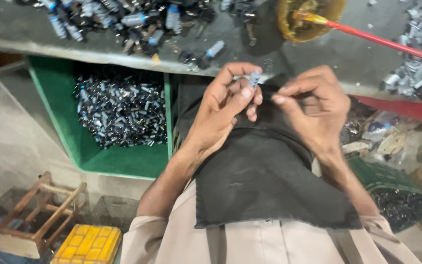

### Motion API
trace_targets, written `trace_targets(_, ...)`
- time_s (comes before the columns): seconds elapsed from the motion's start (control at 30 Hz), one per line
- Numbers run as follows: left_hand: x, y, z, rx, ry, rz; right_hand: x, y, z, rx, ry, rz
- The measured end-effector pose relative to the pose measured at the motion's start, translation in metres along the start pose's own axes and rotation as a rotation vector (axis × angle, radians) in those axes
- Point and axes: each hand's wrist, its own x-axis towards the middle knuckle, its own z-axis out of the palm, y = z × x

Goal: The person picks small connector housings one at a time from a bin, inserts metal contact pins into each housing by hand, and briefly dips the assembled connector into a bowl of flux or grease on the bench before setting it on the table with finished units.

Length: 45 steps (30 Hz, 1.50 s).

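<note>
Left hand (223, 105) pinching small part (254, 78), right hand (313, 105) fingers pinched shut beside it — holding what, can't tell. Green tray (123, 164) maybe half full, bench pile (123, 19) still big — looks like plenty left.

Crumpled pale wrappers (382, 139) — white, blue-touched — heaped at right, below the bench edge.

Grey tabletop (348, 54) above; pale concrete floor (10, 146) below, a wooden stool (40, 220) and yellow crate (89, 244) there.
</note>
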Motion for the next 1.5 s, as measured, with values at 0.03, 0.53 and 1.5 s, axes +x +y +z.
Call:
trace_targets(0.03, 0.001, -0.007, 0.002, -0.067, -0.001, -0.030, -0.001, -0.003, 0.004, 0.117, 0.003, -0.003)
trace_targets(0.53, -0.003, -0.015, -0.002, -0.032, -0.038, -0.060, -0.001, -0.009, 0.015, 0.669, -0.022, 0.248)
trace_targets(1.5, 0.037, -0.012, 0.017, -0.338, -0.081, -0.034, 0.024, -0.015, -0.047, -0.043, 0.434, -0.123)
